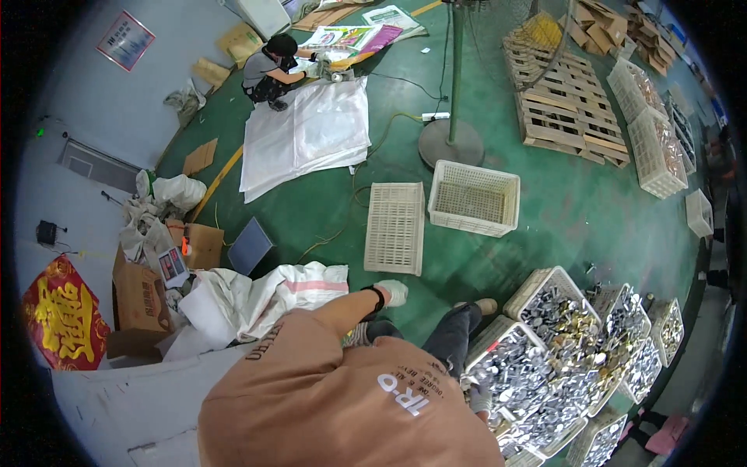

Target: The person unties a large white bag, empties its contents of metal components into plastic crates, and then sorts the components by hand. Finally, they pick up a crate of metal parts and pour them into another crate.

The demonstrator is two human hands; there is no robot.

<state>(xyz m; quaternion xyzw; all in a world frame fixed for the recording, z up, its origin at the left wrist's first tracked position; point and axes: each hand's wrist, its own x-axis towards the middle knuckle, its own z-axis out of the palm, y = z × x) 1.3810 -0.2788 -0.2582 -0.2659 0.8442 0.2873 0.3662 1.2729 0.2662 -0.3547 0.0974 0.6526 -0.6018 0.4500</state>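
Right hand at the crated metal, left hand apart

Right hand (480, 398), in a pale grey glove, is low beside the body, at the near edge of the heaped small silver and gold-toned metal pieces (513, 381). Torso hides part of it; cannot tell whether its fingers are closed on a piece. Left hand (394, 293), in a whitish glove with a dark band at the wrist, hangs over the floor, well apart from the metal. No held object visible there; finger curl too small to read.

Step in hand, as judged: handling at the crates, right side only. A next move would call for a clear view of the right fingers and a sure hold on loose, slippery-looking pieces.

Containers. Cream slatted plastic crate (484, 343) nearest the right hand: silver pieces, heaped to the rim. Upper cream plastic crate (511, 305) just beyond: silver toward the left, more gold-toned toward the right. More loaded crates stand close by at right.

Farther out, an open cream lattice-walled crate (473, 221) shows its bare bottom. Beside it, a ribbed cream crate (394, 229); which way up, cannot tell. Left of the feet, a white woven sack with a pink stripe (315, 286) lies slumped, contents hidden.
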